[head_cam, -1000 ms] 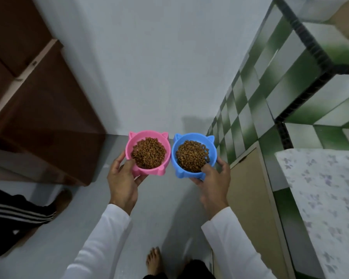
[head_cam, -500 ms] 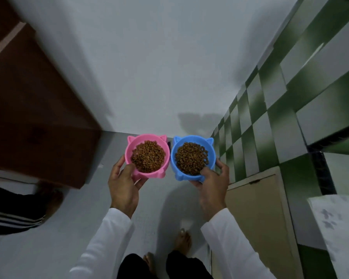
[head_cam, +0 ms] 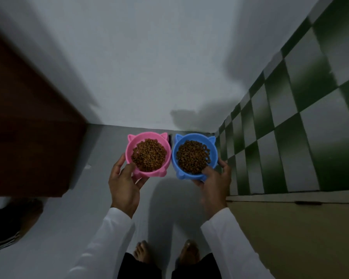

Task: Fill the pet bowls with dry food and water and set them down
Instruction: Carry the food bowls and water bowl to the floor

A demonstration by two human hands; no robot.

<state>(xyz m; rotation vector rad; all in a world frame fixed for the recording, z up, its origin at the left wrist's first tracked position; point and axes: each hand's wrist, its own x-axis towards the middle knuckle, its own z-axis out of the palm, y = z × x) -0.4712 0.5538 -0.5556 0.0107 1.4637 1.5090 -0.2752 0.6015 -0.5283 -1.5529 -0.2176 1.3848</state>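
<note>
Here the left hand (head_cam: pixel 125 184) grips the pink bowl (head_cam: pixel 147 154) by its near rim, thumb curled over the edge; the right hand (head_cam: pixel 215 183) holds the blue bowl (head_cam: pixel 193 157) likewise. The 2 kibble-filled bowls nearly touch, held above the grey floor (head_cam: pixel 85 214) between a brown cabinet (head_cam: pixel 28 137) and a green-checked wall (head_cam: pixel 290 127).

You're holding a pink bowl (head_cam: pixel 141 138) and a blue bowl (head_cam: pixel 191 137), both showing brown kibble (head_cam: pixel 149 155). Your sleeves (head_cam: pixel 109 236) are showing white, trousers (head_cam: pixel 138 266) black. The wall (head_cam: pixel 149 67) is reading pale grey, tiles (head_cam: pixel 290 121) running green-and-white checks, cabinet (head_cam: pixel 28 137) dark brown, floor (head_cam: pixel 69 218) grey.
</note>
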